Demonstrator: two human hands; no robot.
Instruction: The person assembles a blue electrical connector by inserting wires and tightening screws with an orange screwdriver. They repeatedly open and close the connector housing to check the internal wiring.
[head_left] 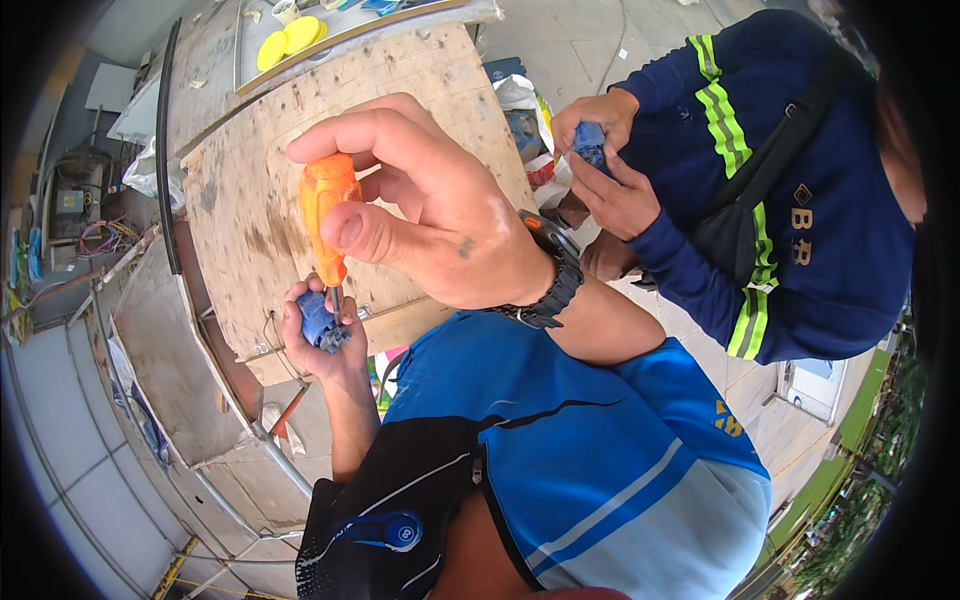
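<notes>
My right hand (430,215), with a dark watch on the wrist, is closed round the orange handle of a screwdriver (325,205). Its metal shaft points down to a small blue plug-like fitting (318,315) with a dark, uneven end. Fingers of my left hand (340,362) wrap that fitting and keep it below the screwdriver. The shaft's tip meets or sits just at the dark end; exact contact is too small to tell. Both hands are above the near-left part of a plywood tabletop (400,90).
To the right, a person in a navy top with reflective bands (735,190) holds a similar blue fitting (590,143) in both hands. Yellow round lids (290,42) lie at the table's far side. A dark upright pole (165,150) and metal frames stand left; bags (520,95) lie beyond the table's right edge.
</notes>
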